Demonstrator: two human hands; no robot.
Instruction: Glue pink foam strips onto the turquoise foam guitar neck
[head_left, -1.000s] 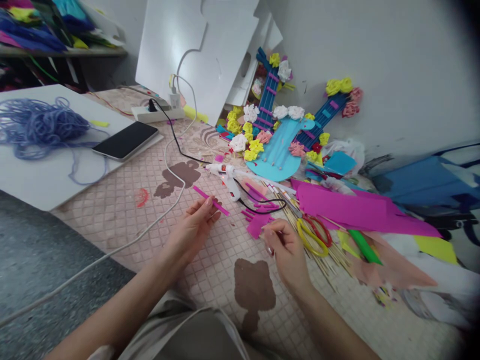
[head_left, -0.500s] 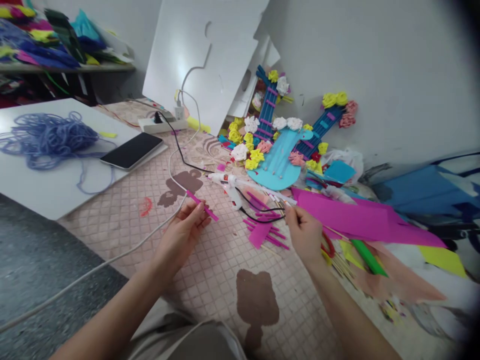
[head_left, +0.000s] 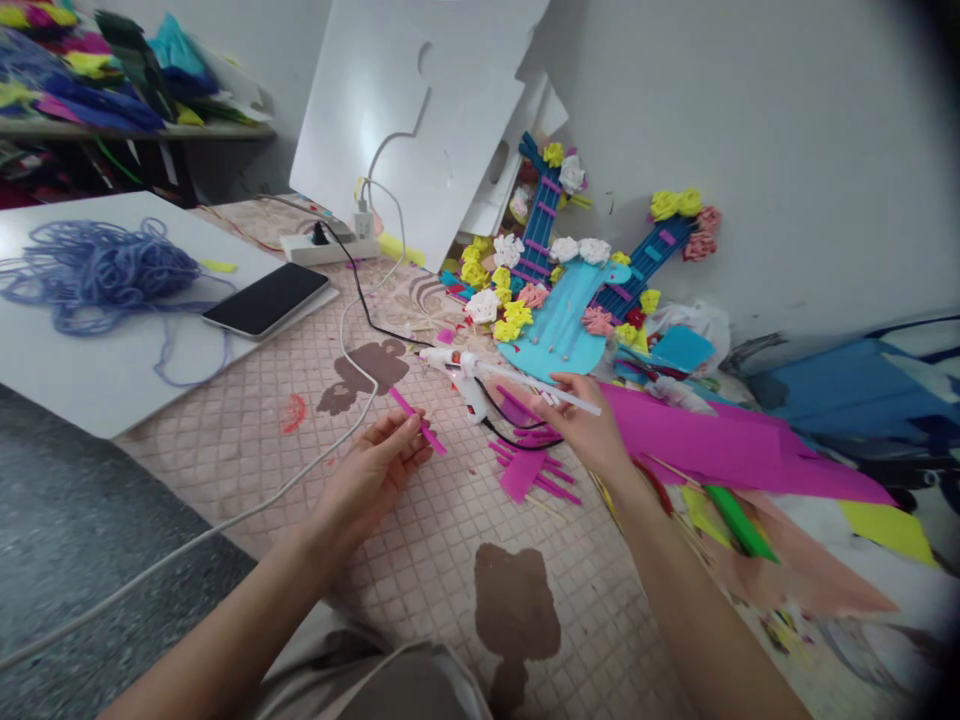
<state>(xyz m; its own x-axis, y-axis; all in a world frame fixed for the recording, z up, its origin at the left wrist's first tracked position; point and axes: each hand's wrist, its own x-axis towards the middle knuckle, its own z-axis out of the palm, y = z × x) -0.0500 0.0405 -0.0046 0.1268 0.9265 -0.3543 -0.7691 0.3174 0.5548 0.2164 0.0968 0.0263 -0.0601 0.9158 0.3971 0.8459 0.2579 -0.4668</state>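
A thin magenta paper strip point(head_left: 433, 438) is pinched between the thumb and fingers of my left hand point(head_left: 379, 465), just above the tablecloth. My right hand point(head_left: 589, 430) is beside the white hot glue gun point(head_left: 466, 385), its fingers loosely bent and apart. The translucent glue stick point(head_left: 525, 380) juts from the gun's rear and crosses in front of these fingers; whether they touch it is unclear. Below the gun, several magenta strips point(head_left: 551, 485) and a small magenta paper piece point(head_left: 521, 475) lie in a pile.
Blue guitar-shaped crafts point(head_left: 559, 320) with paper flowers lean at the wall. A phone point(head_left: 266, 300) and purple yarn point(head_left: 112, 270) lie left. A power strip point(head_left: 330, 248) feeds cords, one white cable point(head_left: 292, 480) crossing the table. Magenta sheets point(head_left: 720, 440) spread at right.
My right hand has moved left and slightly up from the glue stick's end toward the glue gun, its fingers loosening. My left hand keeps the magenta strip with little movement.
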